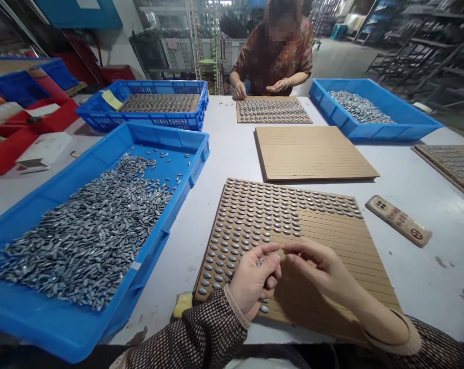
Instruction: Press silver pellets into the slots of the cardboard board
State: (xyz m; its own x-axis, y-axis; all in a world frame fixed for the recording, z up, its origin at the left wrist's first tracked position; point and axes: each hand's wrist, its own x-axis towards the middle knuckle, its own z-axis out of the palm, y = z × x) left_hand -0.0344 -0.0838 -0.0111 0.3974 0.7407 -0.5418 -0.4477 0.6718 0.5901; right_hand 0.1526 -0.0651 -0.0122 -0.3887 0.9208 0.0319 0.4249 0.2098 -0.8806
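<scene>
My left hand (255,277) is curled closed over small grey pointed-oval metal pieces; a few glints of them show between the fingers. Its fingertips meet those of my right hand (320,264), which is pinched together; what it holds, if anything, is too small to make out. Both hands hover over a slotted cardboard sheet (339,251). Rows of the grey oval pieces (250,207) sit in its slots along the left and far side, while slots at the right are bare. My left hand and sleeve hide part of the near rows.
A blue tray (201,154) heaped with loose grey pieces (97,230) stands at left. Beyond are stacked cardboard (312,151), another blue tray (401,130) and a blue crate (178,120). A printed bar (399,220) lies right. Across the table a person (274,56) handles another filled sheet (274,110).
</scene>
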